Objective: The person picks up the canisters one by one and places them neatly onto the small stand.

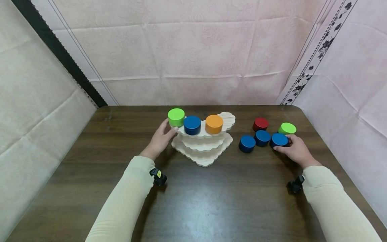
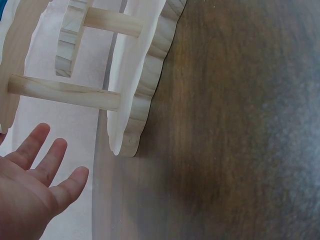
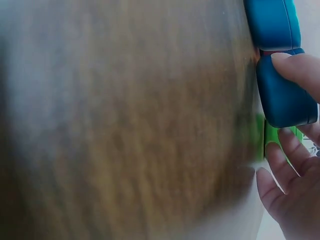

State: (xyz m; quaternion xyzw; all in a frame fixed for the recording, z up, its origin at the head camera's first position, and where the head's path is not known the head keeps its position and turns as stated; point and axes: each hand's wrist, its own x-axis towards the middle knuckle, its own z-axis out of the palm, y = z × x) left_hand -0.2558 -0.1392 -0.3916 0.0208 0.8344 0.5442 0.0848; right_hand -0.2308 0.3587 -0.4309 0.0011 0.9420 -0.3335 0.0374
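Pinched blue cylinder with right hand, couldn't tell for left hand. Looked light, rigid, kinda slick, best side-gripped.

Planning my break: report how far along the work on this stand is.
Seemingly done: the middle blue cylinder and orange cylinder sit on the top tier. In hand: the right hand grips a blue cylinder; the left hand is at the green cylinder by that tier, hold unclear. Probably left: the red cylinder, second green cylinder and two more blue cylinders on the table.
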